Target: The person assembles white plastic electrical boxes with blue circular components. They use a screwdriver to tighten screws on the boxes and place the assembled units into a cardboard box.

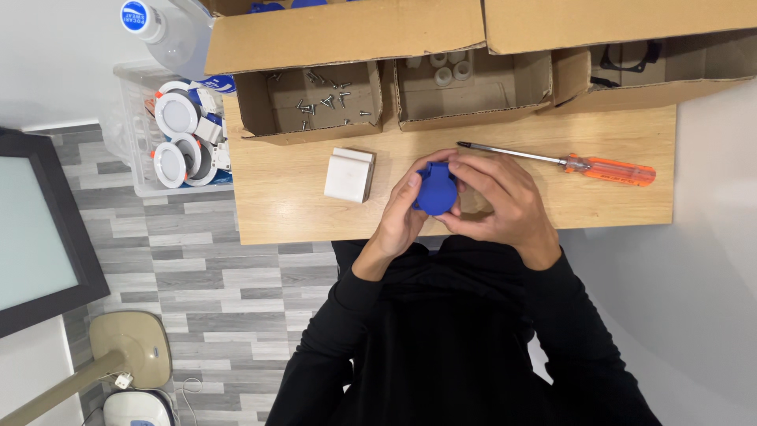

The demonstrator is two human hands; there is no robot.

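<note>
Both hands, left hand (pixel 402 217) and right hand (pixel 501 201), are closed around the blue round part (pixel 435 189) above the table edge (pixel 260 233); a slipped grip risks it being dropped floorward.

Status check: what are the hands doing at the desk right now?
Left hand and right hand both grip round blue plastic part. Orange-handled screwdriver lies apart, untouched. Nothing in the way.

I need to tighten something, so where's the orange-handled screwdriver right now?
The orange-handled screwdriver lies on the wooden table, just right of the right hand, in front of the cardboard boxes.
</note>
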